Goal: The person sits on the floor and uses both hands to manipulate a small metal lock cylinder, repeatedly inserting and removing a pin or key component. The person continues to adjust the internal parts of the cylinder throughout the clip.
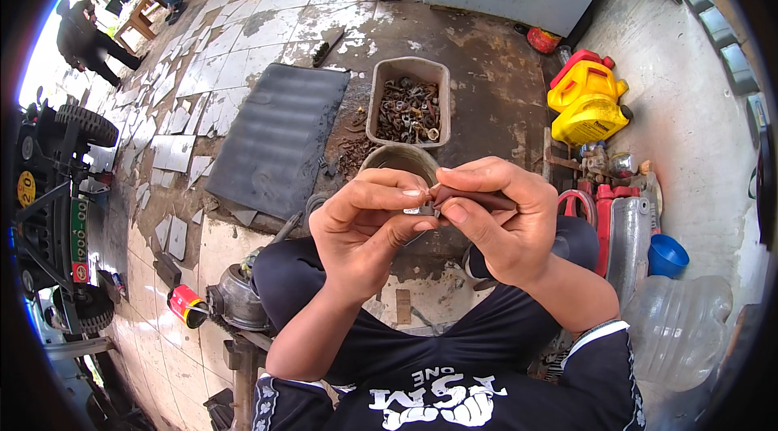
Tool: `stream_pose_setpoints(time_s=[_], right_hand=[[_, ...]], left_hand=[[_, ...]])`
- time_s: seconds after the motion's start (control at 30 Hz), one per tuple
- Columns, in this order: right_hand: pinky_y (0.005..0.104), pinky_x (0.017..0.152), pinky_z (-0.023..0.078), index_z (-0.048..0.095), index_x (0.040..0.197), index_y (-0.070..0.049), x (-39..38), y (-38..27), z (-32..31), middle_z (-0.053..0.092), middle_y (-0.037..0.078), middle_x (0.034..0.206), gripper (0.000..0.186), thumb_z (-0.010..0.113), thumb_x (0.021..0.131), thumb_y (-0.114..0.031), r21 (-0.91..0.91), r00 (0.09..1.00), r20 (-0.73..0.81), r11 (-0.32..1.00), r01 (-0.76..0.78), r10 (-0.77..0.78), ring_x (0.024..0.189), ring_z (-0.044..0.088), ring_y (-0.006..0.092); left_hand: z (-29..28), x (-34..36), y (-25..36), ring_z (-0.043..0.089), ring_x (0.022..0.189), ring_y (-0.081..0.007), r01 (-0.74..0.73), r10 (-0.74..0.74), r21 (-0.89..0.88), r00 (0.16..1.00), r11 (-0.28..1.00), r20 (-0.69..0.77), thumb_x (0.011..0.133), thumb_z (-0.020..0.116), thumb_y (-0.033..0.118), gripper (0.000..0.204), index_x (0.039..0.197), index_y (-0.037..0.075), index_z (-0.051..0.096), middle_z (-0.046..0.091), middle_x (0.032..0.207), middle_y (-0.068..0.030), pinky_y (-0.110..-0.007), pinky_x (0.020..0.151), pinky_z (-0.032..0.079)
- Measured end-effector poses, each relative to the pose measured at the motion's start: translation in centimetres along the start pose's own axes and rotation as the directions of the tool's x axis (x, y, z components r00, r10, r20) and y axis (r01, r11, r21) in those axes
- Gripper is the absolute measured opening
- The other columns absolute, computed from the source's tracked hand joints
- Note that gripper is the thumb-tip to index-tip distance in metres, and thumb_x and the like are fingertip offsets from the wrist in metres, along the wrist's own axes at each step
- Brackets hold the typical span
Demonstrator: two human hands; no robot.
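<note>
Both my hands meet in front of my lap, fingertips almost touching. My left hand (365,228) is closed in a pinch on a small metal piece (413,210), mostly hidden by the fingers. Thumb and fingers of my right hand (506,224) press a folded brown strip (486,200), which looks like sandpaper, against the small piece's end. Just behind the hands stands a round container (401,157), partly covered by them. Farther off, a grey rectangular tub (445,111) holds many rusty bolts and nuts (409,107).
A black mat (275,139) lies left of the tub. Yellow jugs (587,103), a blue bowl (668,256) and a large clear bottle (681,326) line the right wall. Left are a metal machine part (243,299), a red can (187,305) and a vehicle (61,220). A person (89,42) stands far left.
</note>
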State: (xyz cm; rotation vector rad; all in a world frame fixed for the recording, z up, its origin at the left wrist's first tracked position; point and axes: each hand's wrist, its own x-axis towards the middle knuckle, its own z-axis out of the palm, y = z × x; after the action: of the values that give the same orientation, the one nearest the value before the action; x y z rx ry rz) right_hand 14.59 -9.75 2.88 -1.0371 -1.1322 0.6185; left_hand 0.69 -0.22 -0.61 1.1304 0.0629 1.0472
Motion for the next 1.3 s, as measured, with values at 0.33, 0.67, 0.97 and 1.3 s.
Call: stream_pose_setpoints(time_s=[0.33, 0.67, 0.97, 1.3], right_hand=[[0.0234, 0.074, 0.055, 0.062, 0.107, 0.007, -0.3, 0.4, 0.0, 0.066, 0.014, 0.097, 0.02, 0.064, 0.088, 0.004, -0.053, 1.0, -0.001, 0.999, -0.014, 0.014, 0.086, 0.067, 0.015], [0.0255, 0.082, 0.058, 0.061, 0.106, 0.009, -0.4, 0.2, 0.2, 0.066, 0.013, 0.1, 0.017, 0.062, 0.089, 0.004, 0.118, 0.987, -0.003, 0.98, -0.158, 0.159, 0.092, 0.066, 0.0143], [0.0243, 0.077, 0.057, 0.061, 0.106, 0.008, -0.4, 0.2, 0.2, 0.066, 0.013, 0.098, 0.017, 0.062, 0.09, 0.004, 0.237, 0.976, -0.048, 0.952, -0.196, 0.213, 0.088, 0.066, 0.0144], [0.0224, 0.067, 0.054, 0.061, 0.103, 0.006, -0.4, 0.1, 0.7, 0.065, 0.015, 0.095, 0.016, 0.062, 0.087, 0.006, 0.169, 0.98, -0.061, 0.969, -0.178, 0.191, 0.075, 0.065, 0.0123]], left_hand=[[0.1, 0.2, 0.3, 0.068, 0.088, -0.0203, -0.197, 0.201, 0.351, 0.979, 0.915, 0.027, 0.078, 0.072, -0.009, 0.015, 0.093, -0.006, 0.068, 0.067, 0.097, -0.0187, -0.03, 0.076, 0.058], [-0.2, 0.2, 0.2, 0.068, 0.086, -0.0205, -0.22, 0.219, 0.39, 0.975, 0.894, 0.048, 0.076, 0.074, -0.008, 0.017, 0.092, -0.005, 0.07, 0.068, 0.095, -0.0182, -0.03, 0.073, 0.058], [0.7, 0.3, 0.2, 0.069, 0.086, -0.0208, -0.176, 0.176, 0.317, 0.984, 0.932, 0.029, 0.076, 0.073, -0.01, 0.018, 0.093, -0.005, 0.07, 0.068, 0.094, -0.0186, -0.029, 0.072, 0.058], [0.1, 0.3, 0.2, 0.069, 0.087, -0.0223, -0.198, 0.202, 0.352, 0.979, 0.915, 0.024, 0.074, 0.075, -0.008, 0.021, 0.093, -0.005, 0.069, 0.069, 0.094, -0.0182, -0.031, 0.076, 0.057]])
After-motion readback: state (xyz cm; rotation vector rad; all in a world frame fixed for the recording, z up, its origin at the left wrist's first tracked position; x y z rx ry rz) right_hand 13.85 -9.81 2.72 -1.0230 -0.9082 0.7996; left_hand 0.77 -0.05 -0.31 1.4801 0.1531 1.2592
